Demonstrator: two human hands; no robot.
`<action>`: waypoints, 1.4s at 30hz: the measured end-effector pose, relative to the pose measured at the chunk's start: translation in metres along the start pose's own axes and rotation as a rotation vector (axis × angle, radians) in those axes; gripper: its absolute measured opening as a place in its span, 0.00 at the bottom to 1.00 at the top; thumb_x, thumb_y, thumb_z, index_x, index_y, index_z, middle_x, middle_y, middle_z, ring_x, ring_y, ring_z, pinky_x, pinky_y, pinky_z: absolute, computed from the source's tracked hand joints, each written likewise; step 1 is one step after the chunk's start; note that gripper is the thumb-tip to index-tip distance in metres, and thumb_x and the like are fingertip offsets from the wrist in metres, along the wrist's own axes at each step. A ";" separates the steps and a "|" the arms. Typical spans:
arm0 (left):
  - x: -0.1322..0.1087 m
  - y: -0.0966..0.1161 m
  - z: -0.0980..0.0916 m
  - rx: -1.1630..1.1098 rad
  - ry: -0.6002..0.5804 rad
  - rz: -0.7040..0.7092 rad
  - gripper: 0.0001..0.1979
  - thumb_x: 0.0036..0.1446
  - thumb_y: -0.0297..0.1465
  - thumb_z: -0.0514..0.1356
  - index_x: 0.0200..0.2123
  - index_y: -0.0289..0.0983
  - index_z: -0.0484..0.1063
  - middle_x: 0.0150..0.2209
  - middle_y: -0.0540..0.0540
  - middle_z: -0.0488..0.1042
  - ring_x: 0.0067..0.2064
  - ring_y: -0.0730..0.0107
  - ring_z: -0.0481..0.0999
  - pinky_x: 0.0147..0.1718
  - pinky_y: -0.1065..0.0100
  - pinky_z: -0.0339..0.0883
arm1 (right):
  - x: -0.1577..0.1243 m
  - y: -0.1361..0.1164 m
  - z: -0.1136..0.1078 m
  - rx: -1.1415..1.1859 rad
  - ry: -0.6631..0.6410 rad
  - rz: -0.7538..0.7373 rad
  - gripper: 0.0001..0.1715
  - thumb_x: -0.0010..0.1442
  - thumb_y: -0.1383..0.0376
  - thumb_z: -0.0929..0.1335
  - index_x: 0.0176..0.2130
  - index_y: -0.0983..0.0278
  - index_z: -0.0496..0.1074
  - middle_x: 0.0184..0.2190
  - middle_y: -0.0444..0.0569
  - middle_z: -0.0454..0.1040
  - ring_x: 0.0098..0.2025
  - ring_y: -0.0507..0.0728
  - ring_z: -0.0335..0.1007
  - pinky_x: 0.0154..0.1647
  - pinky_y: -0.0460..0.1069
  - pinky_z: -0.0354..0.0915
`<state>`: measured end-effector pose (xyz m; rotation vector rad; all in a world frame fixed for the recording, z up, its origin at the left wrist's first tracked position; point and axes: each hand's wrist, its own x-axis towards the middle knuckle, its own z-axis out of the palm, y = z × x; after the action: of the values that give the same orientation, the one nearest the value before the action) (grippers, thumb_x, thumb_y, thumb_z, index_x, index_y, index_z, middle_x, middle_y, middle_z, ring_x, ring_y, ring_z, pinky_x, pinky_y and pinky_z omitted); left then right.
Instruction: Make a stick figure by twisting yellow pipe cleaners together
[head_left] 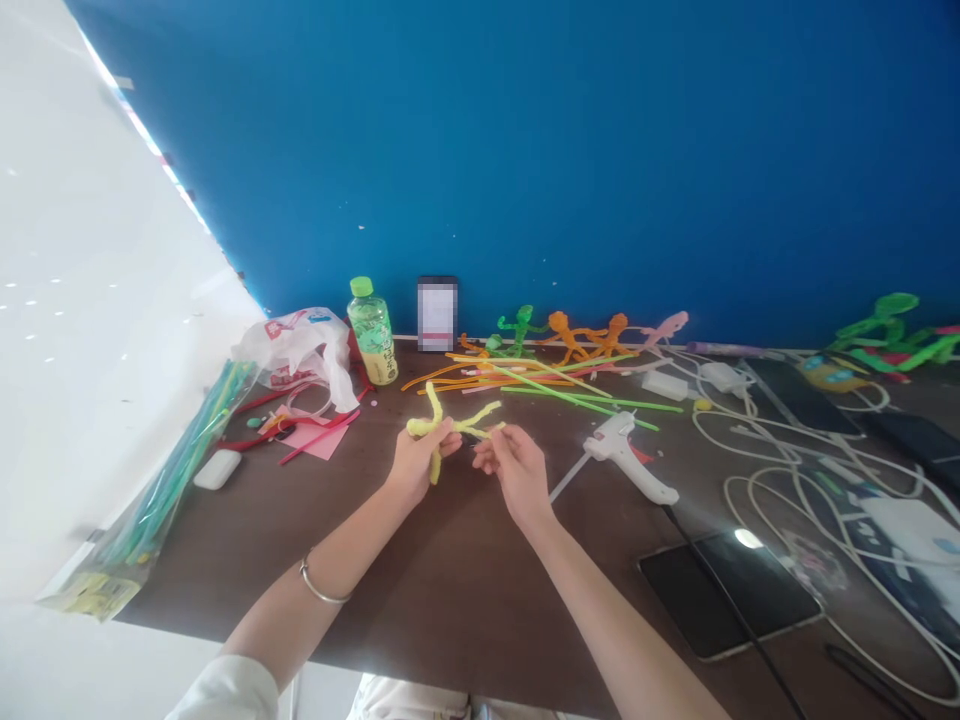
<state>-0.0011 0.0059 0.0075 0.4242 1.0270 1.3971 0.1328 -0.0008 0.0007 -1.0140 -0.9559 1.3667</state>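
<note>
**Yellow pipe-cleaner figure (450, 425) held crosswise above the counter (457, 610)**

Its long axis runs sideways, one limb pointing right, others up and down. The left hand (416, 462) closes its fingers around the middle; the right hand (519, 472) pinches the right limb's tip. Both forearms angle inward. A hot glue gun (622, 455) lies just right; loose pipe cleaners (540, 385) lie ahead.

A deep blue wall (525, 160) fills the view from 10 to 2 o'clock, rising behind a dark brown surface (465, 620) that spans 3 to 9 o'clock. At 9 o'clock lies a glossy white floor (112, 400) (possibly a wall; its reflected dots don't settle it), with a bright strip of light (142, 135) along the blue edge at 11 o'clock.
</note>
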 end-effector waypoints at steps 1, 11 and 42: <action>0.001 0.001 0.001 -0.065 0.026 -0.074 0.09 0.42 0.26 0.66 0.25 0.30 0.68 0.22 0.49 0.71 0.25 0.77 0.74 0.29 0.78 0.72 | -0.002 -0.001 -0.001 -0.089 -0.013 -0.083 0.08 0.54 0.60 0.65 0.32 0.63 0.66 0.22 0.44 0.71 0.20 0.49 0.66 0.19 0.44 0.61; 0.009 0.012 -0.011 -0.062 -0.109 -0.130 0.09 0.43 0.28 0.66 0.26 0.31 0.68 0.22 0.51 0.71 0.25 0.80 0.73 0.27 0.82 0.70 | -0.002 -0.020 -0.005 0.140 -0.225 0.181 0.17 0.54 0.56 0.65 0.30 0.68 0.72 0.23 0.50 0.72 0.22 0.50 0.67 0.21 0.44 0.64; 0.015 0.015 -0.021 0.165 -0.309 0.029 0.19 0.36 0.32 0.68 0.26 0.34 0.60 0.21 0.51 0.71 0.25 0.72 0.75 0.28 0.71 0.72 | 0.010 -0.023 -0.019 0.655 -0.306 0.840 0.08 0.58 0.76 0.58 0.36 0.68 0.62 0.26 0.45 0.63 0.20 0.42 0.59 0.12 0.32 0.59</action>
<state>-0.0282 0.0157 0.0029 0.7544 0.8857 1.2294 0.1578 0.0104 0.0161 -0.7074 -0.1947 2.3793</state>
